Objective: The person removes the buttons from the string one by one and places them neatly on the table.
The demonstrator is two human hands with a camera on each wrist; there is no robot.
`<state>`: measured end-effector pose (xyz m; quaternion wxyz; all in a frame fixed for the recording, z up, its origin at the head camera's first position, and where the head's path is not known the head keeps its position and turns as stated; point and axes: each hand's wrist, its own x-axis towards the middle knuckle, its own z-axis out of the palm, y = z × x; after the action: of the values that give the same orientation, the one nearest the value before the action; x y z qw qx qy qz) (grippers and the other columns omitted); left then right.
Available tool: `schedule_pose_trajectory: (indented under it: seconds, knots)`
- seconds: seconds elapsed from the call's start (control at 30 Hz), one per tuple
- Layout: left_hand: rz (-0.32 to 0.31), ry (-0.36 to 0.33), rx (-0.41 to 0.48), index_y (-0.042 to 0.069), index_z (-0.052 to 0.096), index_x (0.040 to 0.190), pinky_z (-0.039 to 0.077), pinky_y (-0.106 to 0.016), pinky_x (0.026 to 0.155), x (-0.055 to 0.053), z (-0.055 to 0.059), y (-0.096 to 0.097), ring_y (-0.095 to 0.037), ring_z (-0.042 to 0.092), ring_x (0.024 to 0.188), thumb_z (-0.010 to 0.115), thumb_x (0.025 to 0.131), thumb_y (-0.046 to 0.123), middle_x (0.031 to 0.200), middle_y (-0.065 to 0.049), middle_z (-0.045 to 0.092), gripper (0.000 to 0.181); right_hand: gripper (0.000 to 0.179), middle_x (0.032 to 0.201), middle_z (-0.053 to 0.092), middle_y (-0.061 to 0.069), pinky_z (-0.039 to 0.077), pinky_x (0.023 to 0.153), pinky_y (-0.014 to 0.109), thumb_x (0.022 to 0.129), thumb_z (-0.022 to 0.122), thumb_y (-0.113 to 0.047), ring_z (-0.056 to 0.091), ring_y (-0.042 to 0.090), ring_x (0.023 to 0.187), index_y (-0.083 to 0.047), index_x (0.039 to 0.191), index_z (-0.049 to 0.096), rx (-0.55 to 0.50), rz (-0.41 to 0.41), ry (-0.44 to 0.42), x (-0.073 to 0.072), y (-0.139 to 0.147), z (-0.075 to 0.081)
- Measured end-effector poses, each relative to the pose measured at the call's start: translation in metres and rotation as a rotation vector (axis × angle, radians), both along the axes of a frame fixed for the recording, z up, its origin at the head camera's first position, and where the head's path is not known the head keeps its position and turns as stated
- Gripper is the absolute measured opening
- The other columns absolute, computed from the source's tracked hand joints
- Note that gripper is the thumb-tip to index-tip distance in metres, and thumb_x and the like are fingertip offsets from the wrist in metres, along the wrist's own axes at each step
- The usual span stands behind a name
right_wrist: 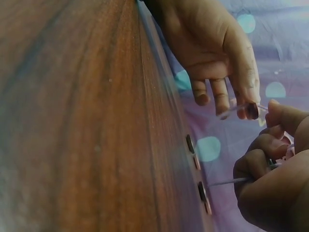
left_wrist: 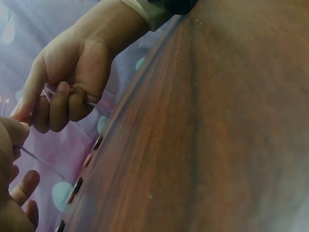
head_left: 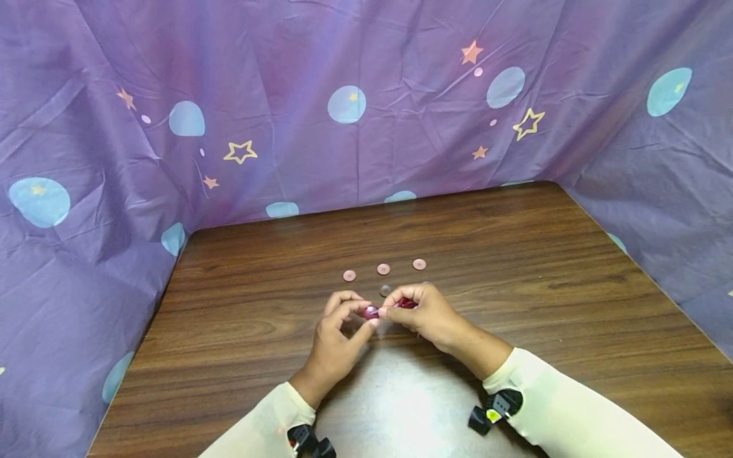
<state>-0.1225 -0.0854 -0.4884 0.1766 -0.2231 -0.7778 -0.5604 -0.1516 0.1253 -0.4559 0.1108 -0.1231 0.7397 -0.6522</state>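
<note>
In the head view my left hand (head_left: pixel 338 331) pinches a dark red button (head_left: pixel 371 312) between thumb and fingertips. The right wrist view shows this button (right_wrist: pixel 252 111) edge-on, with a pale string (right_wrist: pixel 234 112) running at it from both sides. My right hand (head_left: pixel 432 318) pinches the string close beside the button, its other fingers curled. Something shiny and red (head_left: pixel 407 303) shows within those curled fingers. A length of string (right_wrist: pixel 227 181) trails out below the right hand (right_wrist: pixel 275 179). In the left wrist view the right hand (left_wrist: pixel 72 72) meets the left fingertips.
Beyond the hands, three pink buttons lie in a row: left (head_left: pixel 349 275), middle (head_left: pixel 383 269) and right (head_left: pixel 419 264). A greyish button (head_left: pixel 385 291) sits nearer, by the right fingers. The brown wooden table (head_left: pixel 240 305) is backed by a purple curtain (head_left: pixel 401 152).
</note>
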Motion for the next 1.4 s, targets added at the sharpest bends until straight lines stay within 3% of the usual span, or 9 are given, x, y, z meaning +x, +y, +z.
schedule_pose_trajectory:
  seconds: [0.23,0.5,0.8,0.87,1.1,1.4]
  knots:
    - [0.009,0.029,-0.004,0.005,0.078,0.117,0.061,-0.037,0.081,-0.001,0.001,-0.007,-0.019,0.066,0.105,0.085,0.091,0.002,0.124,-0.015,0.066,0.027,0.02,0.065,0.055,-0.012,0.036,0.05,0.018,0.096,0.078,-0.006,0.043,0.003,0.054,0.013,0.097,0.071,-0.019,0.01,0.015,0.001,0.0,0.002]
    - [-0.037,0.047,0.035,0.004,0.078,0.117,0.064,-0.03,0.078,-0.003,-0.001,-0.013,-0.019,0.066,0.111,0.084,0.092,0.0,0.124,-0.017,0.067,0.027,0.019,0.066,0.055,-0.011,0.038,0.051,0.019,0.097,0.078,-0.007,0.046,0.004,0.057,0.011,0.096,0.073,0.01,0.015,0.047,0.001,0.002,0.001]
    - [-0.006,0.043,-0.028,0.003,0.076,0.12,0.059,-0.039,0.089,-0.003,0.002,-0.017,-0.029,0.068,0.117,0.083,0.094,0.003,0.127,-0.02,0.072,0.027,0.014,0.068,0.061,-0.01,0.039,0.05,0.018,0.09,0.083,-0.008,0.047,0.004,0.057,0.004,0.095,0.078,0.049,0.047,0.046,0.002,0.002,0.001]
    - [-0.006,0.043,-0.03,0.002,0.076,0.12,0.058,-0.038,0.089,-0.004,0.002,-0.018,-0.028,0.068,0.118,0.082,0.094,0.003,0.126,-0.019,0.072,0.027,0.015,0.069,0.062,-0.01,0.039,0.05,0.019,0.09,0.083,-0.007,0.047,0.003,0.057,0.005,0.096,0.078,0.05,0.047,0.05,0.002,0.002,0.001]
    - [-0.015,0.049,-0.024,0.0,0.075,0.121,0.046,-0.023,0.116,-0.008,0.002,-0.026,-0.023,0.066,0.124,0.08,0.094,0.0,0.127,-0.022,0.072,0.028,0.015,0.073,0.064,-0.011,0.039,0.052,0.018,0.09,0.08,-0.004,0.047,0.003,0.059,0.009,0.097,0.076,0.038,0.008,0.055,0.001,0.002,0.001]
    - [0.001,0.021,-0.076,-0.001,0.075,0.124,0.044,-0.019,0.119,-0.011,0.002,-0.033,-0.025,0.066,0.126,0.082,0.093,0.002,0.128,-0.019,0.072,0.032,0.016,0.069,0.064,-0.012,0.04,0.051,0.019,0.089,0.077,-0.003,0.049,0.003,0.06,0.012,0.096,0.074,-0.001,-0.048,0.041,0.001,0.002,0.003]
